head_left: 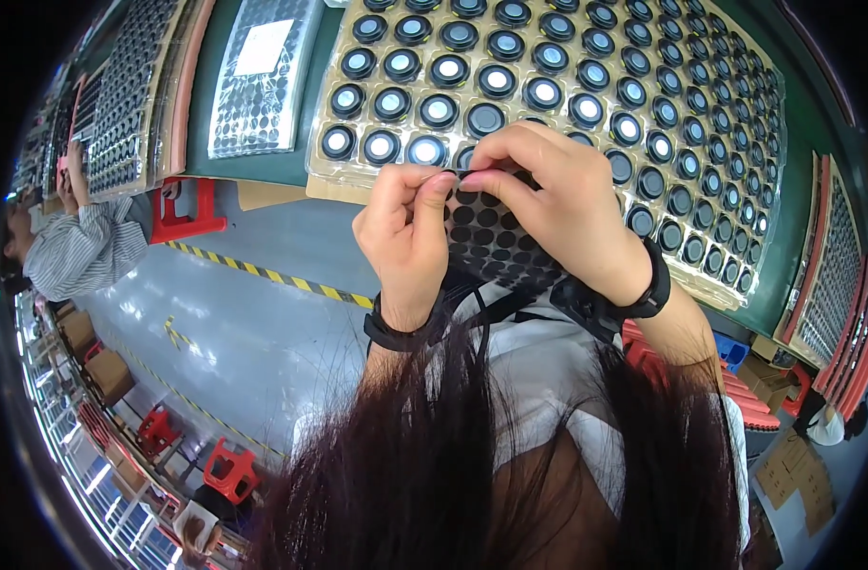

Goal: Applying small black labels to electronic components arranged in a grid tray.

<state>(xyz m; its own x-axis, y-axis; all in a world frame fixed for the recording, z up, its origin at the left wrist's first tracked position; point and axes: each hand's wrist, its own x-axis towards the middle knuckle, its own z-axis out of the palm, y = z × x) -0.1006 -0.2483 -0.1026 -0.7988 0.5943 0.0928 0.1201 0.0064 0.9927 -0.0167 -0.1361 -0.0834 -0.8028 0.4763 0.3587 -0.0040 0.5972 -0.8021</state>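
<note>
My left hand [407, 228] and my right hand [557, 195] meet at the near edge of a tray [331, 180] of round black parts. Thumb and forefinger of each are pinched together on a small dark piece [460, 177], mostly covered by the fingertips. Just below them is a sheet of round black stickers [491, 237], partly behind my right hand. In the tray, the black-rimmed parts stand in rows. Many have pale, shiny centres, such as one part [427, 151] by my left fingers; others, such as another part [485, 119], look dark on top.
A clear-wrapped pack of black discs [253, 104] lies on the green table [206, 169] at the left. More filled trays [134, 95] stand farther left and at the right. Beyond a red stool [191, 214], a person in a striped shirt [92, 247] works. Yellow-black tape [272, 275] crosses the floor.
</note>
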